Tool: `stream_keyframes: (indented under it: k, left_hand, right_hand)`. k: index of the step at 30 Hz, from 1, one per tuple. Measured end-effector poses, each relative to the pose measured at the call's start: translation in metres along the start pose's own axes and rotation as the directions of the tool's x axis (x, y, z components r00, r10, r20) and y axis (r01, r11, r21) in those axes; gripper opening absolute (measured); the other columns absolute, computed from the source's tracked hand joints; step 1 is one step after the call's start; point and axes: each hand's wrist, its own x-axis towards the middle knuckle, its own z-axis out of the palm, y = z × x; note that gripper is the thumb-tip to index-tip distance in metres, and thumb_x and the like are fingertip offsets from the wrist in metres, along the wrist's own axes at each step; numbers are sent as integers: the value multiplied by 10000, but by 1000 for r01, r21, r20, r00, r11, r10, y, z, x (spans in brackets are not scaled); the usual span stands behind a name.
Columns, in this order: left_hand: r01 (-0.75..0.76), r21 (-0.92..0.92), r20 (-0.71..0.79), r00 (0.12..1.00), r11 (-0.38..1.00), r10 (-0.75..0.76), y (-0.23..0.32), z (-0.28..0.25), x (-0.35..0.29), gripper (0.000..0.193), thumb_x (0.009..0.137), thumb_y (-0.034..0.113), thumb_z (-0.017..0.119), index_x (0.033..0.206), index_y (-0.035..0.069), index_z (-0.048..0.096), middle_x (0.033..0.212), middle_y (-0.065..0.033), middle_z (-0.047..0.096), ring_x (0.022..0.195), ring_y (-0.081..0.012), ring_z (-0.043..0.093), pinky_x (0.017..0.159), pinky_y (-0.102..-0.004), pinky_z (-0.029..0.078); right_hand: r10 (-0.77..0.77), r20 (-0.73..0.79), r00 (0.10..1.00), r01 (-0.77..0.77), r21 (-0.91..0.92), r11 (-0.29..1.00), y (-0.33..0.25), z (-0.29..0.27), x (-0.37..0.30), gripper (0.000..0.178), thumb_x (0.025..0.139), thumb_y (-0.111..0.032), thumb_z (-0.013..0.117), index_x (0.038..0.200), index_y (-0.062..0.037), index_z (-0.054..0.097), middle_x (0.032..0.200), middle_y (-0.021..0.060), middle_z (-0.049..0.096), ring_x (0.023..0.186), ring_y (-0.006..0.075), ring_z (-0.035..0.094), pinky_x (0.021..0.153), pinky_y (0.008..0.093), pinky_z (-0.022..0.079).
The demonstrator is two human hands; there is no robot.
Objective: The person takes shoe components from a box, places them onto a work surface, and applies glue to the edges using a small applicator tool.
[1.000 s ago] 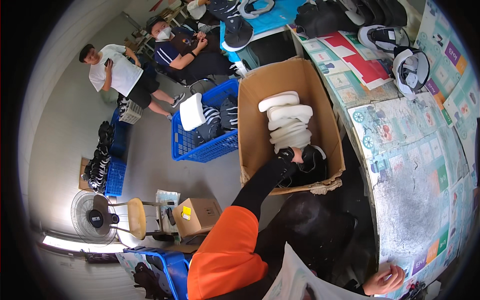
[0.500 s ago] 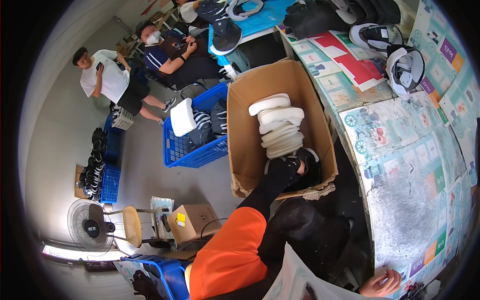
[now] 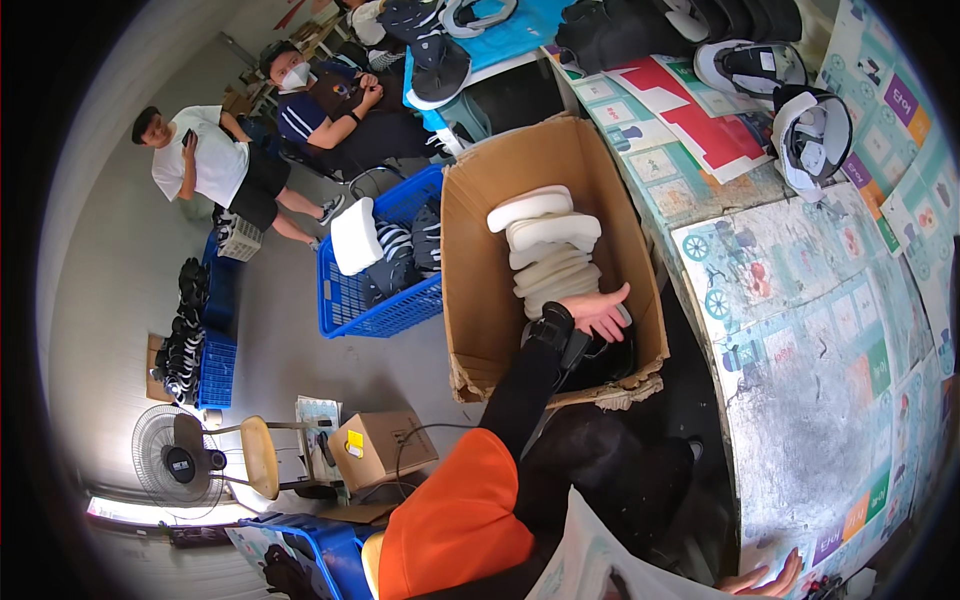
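1. Risk, as I judged it: the leaning stack of white foam pads (image 3: 545,250) could topple inside the cardboard box (image 3: 480,290) if the left hand (image 3: 600,312) knocked its lowest pads.
2. Stack ran lengthwise up the box, each pad's long axis lying crosswise.
3. Left fingers (image 3: 615,295) were spread wide, holding nothing, touching the lowest pads.
4. Right hand (image 3: 765,580) rested at the bench (image 3: 820,400) edge; its fingers could not be judged.

Matt brown cardboard box (image 3: 480,260); smooth white foam pads (image 3: 545,250); blue plastic crate (image 3: 375,300); worn tabletop (image 3: 820,400).
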Motion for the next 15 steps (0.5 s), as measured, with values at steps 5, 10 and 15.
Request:
stream_keyframes:
  k: [5,10,15]
  left_hand:
    - [-5,360,-45,999,933,23,45,44,-81,1166,880,936,183,1628,49,299,1661,-207,340,1550,-337,307,1233,-586,222]
    - [83,361,-60,996,929,-65,31,37,-78,1116,901,896,373,1601,27,344,1648,-224,346,1539,-312,329,1188,-563,334]
    - [152,886,-184,982,438,31,-35,2,20,816,897,731,596,1217,-10,721,1151,-213,736,1063,-343,697,908,-437,547]
  right_hand:
    - [-66,25,998,64,65,996,-9,0,9,532,1057,-449,489,1140,36,693,1124,203,675,1111,391,607,1025,530,444]
    - [-145,40,989,145,-11,989,0,1,9,424,1055,-339,489,1083,30,695,1093,183,679,1086,376,613,992,530,470]
    - [-201,70,977,204,-34,978,13,0,5,371,1041,-280,491,1078,33,688,1089,190,682,1098,384,619,989,537,486]
